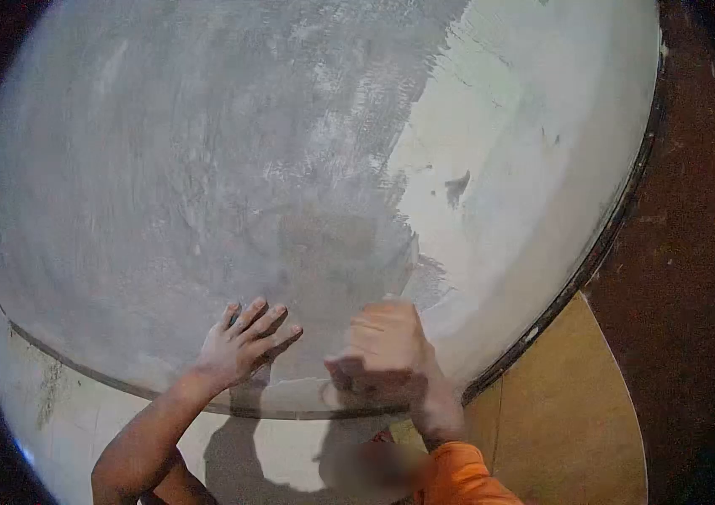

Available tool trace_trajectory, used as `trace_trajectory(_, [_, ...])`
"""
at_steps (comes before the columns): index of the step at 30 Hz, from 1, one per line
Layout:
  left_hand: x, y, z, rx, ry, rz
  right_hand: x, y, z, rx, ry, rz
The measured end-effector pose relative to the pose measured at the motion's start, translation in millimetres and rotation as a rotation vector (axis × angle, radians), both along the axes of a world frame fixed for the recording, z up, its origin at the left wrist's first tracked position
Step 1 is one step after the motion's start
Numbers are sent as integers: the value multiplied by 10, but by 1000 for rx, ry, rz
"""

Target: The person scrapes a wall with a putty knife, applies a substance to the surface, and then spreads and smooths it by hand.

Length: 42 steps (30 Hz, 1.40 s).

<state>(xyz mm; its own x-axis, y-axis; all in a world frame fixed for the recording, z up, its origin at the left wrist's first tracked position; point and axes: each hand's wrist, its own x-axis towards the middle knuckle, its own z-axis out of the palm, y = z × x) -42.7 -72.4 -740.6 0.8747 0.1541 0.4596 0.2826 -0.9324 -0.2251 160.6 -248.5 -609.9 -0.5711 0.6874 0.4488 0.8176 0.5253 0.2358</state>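
Observation:
A broad pale surface fills most of the view, with a streaky grey coat [189, 160] on its left and middle and a bare whitish area [467, 126] on its right. The boundary between the two is ragged. My left hand [244, 341] rests on the lower grey part, fingers spread and holding nothing. To its right, my right hand [387, 337] is closed in a fist against the surface near the edge of the grey coat, slightly smeared by motion. Whatever it grips, if anything, is hidden beneath the fingers.
A dark rim [627, 198] borders the surface on the right and along the bottom. Beyond it lie a tan area [559, 404] and dark brown ground [702, 278]. An orange sleeve [462, 475] covers my right forearm. Shadows fall below my hands.

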Motion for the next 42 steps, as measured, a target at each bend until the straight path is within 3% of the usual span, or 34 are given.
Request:
trace_trajectory(2, [6,34,-10,25,-27,8,-36,31,162,-60,-287,79])
trace_trajectory(5, [32,16,-26,35,-21,5,-155,11,-61,305,137,10])
trace_trajectory(7, [-10,-29,37,-17,-6,6,-152,66,-121,269,198,64])
trace_trajectory(9, [-45,-58,126,-30,36,10,-89,120,-82,259,242,92])
trace_trajectory(12, [-57,-78,137,-35,72,23,237,110,146,395,-17,3])
trace_trajectory(17, [29,-3,-55,-6,-22,-19,-157,-207,-127,230,174,81])
trace_trajectory(22, [-4,-15,0,-46,-7,-9,137,12,115,272,17,26])
trace_trajectory(27, [-1,-55,61,-64,40,13,-155,-199,-243,175,213,86])
trace_trajectory(33, [5,-75,76,-59,11,42,219,-50,128,243,16,-1])
trace_trajectory(38, [23,-94,76,-15,109,81,-35,-323,-185,124,229,28])
trace_trajectory(42, [7,-107,78,-39,39,63,39,-105,101,140,94,20])
